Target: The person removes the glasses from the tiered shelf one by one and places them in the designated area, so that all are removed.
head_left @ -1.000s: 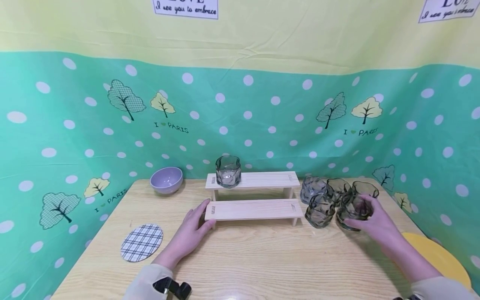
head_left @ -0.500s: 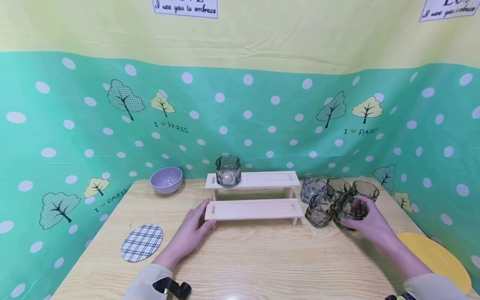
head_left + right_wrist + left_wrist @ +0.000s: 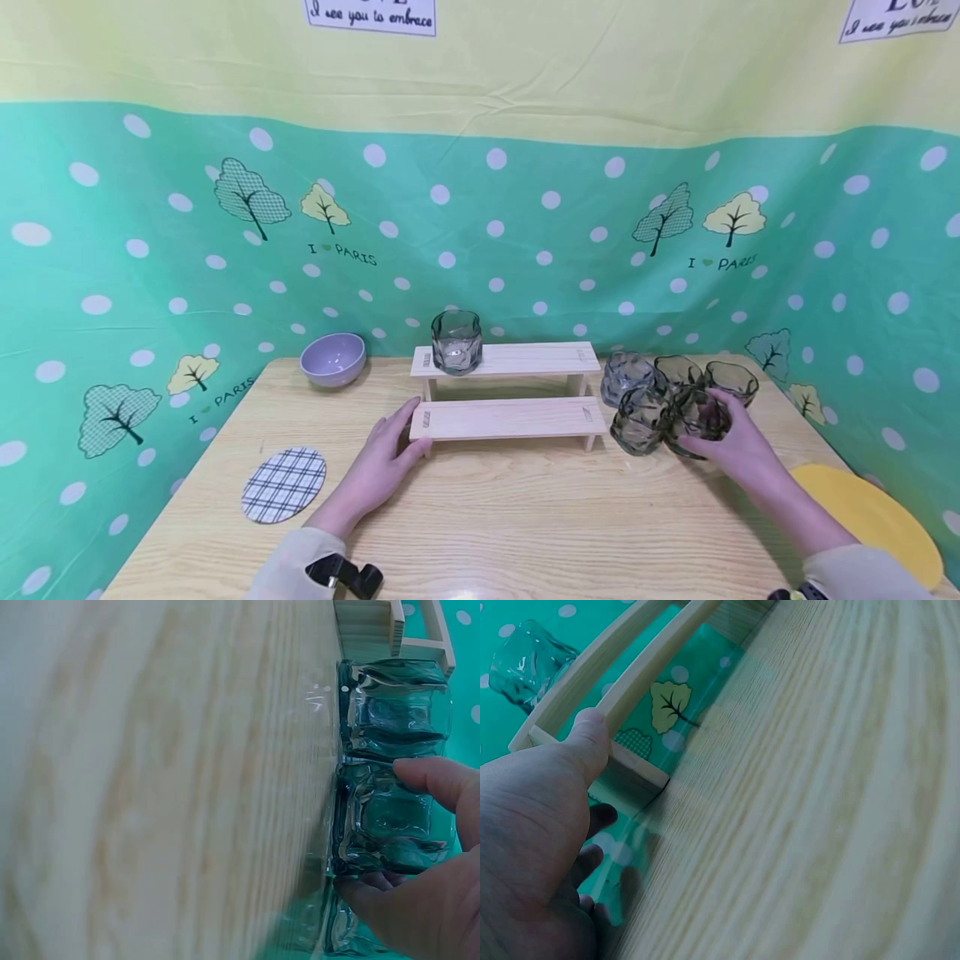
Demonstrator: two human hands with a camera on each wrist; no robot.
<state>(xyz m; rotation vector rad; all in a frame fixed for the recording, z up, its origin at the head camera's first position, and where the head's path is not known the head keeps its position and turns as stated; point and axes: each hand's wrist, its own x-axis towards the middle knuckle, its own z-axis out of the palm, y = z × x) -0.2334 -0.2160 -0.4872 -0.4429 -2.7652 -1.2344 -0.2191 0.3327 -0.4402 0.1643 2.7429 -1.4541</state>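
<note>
My left hand (image 3: 386, 458) rests at the left end of the lower step of a pale wooden two-tier shelf (image 3: 506, 419). Its thumb touches the front corner and the other fingers lie loosely along the end. On the upper step (image 3: 540, 359) stands a clear faceted glass (image 3: 456, 343). My right hand (image 3: 738, 446) grips a smoky glass (image 3: 394, 817) on the table, thumb on one side and fingers on the other. That glass is right beside another smoky glass (image 3: 397, 712), near the shelf's right end. Behind them stand several more glasses, among them a bluish one (image 3: 626, 379).
A purple bowl (image 3: 333, 360) sits at the back left of the wooden table (image 3: 540, 525). Nearer lies a checked round mat (image 3: 284, 486). A yellow round plate (image 3: 870, 521) is at the right edge, under the right forearm. A green patterned cloth (image 3: 495, 292) hangs behind.
My right hand has slid its glass a little leftward, up against the neighbouring glass. The left hand and the shelf have stayed in place.
</note>
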